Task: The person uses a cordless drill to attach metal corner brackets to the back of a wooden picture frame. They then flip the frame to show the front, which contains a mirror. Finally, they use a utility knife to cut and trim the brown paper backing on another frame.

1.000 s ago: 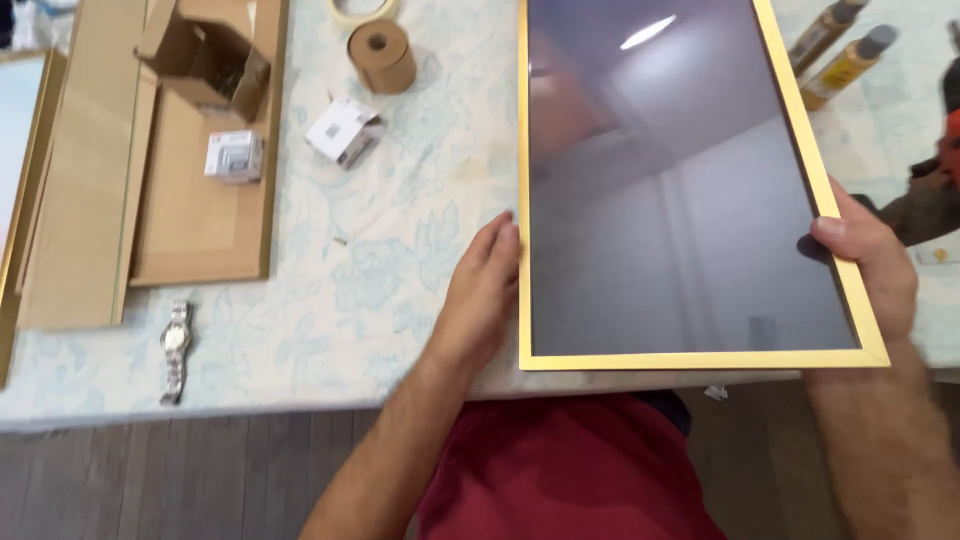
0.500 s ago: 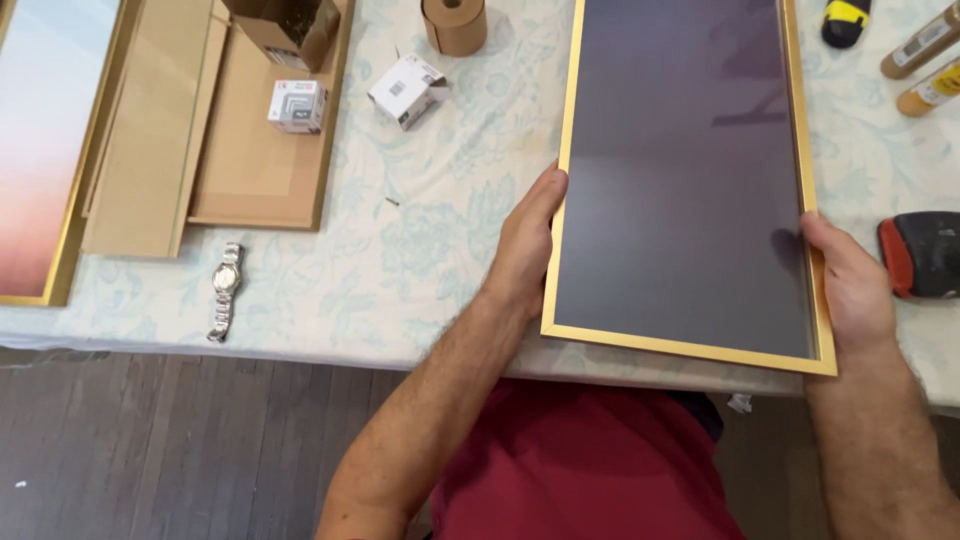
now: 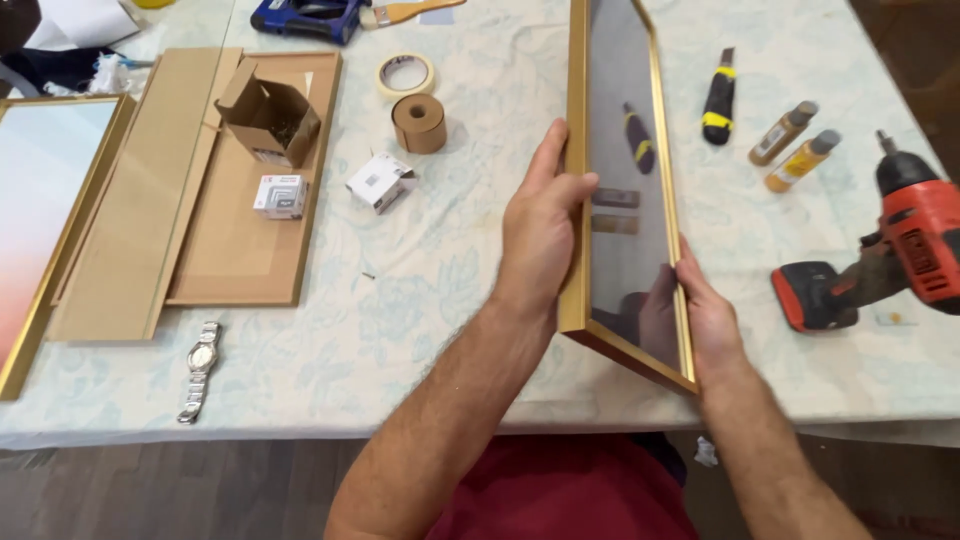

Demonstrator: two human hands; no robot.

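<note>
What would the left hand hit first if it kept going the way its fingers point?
Likely the brown tape roll. The left hand, gripping the gold frame, points up the table; the roll sits slightly left, so it may pass.

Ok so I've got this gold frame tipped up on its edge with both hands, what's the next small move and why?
Probably keep turning the gold frame over and lower it face down on the table cloth. The left hand grips its raised left rail, the right hand steadies the lower right edge, and the cloth between the frame and the small white box looks bare.

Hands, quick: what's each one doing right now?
Left hand: closed on the gold picture frame, left edge.
Right hand: holding the frame's right edge.
</note>
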